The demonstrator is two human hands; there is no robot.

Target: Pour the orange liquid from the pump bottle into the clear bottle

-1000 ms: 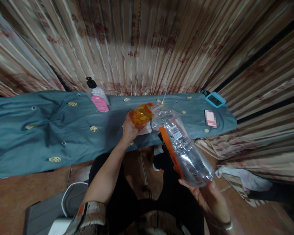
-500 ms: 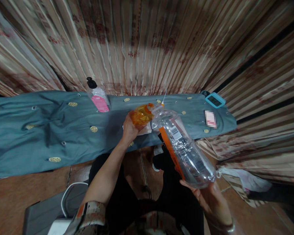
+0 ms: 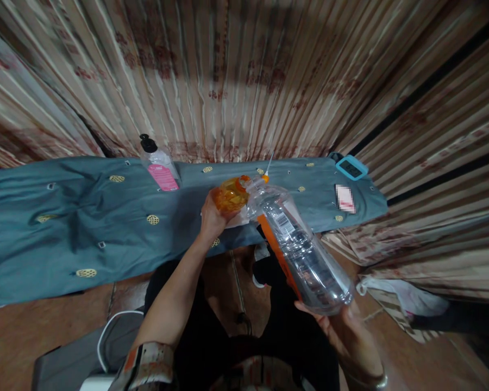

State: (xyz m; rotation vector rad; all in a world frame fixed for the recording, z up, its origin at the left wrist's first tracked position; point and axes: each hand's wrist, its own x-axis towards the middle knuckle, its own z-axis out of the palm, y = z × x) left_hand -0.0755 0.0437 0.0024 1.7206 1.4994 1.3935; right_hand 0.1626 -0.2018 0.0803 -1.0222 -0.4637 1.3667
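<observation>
Nearest: person seated, dark trousers, patterned sleeve on the left forearm. Right hand (image 3: 342, 326) low at the near right, palm up, fingers curled under the base of a large clear plastic bottle (image 3: 297, 244) with an orange label strip and a barcode; bottle tipped steeply, base toward the person, mouth pointing away and to the left. Left hand (image 3: 212, 217) reaches forward to the table edge, closed around a small orange container (image 3: 230, 196) (translucent, contents not readable). The clear bottle's neck meets the orange container's top; whether they touch cannot be told. White paper or cloth (image 3: 238, 220) lies under the container. Table covered by a blue-grey cloth (image 3: 65, 228) with small gold motifs. Farther back on it: a pump bottle (image 3: 158, 165) with pink label and black top, standing left of the hands; a teal digital clock (image 3: 351, 168) at the far right end. Behind all, striped beige-and-red curtains (image 3: 236, 76).
</observation>
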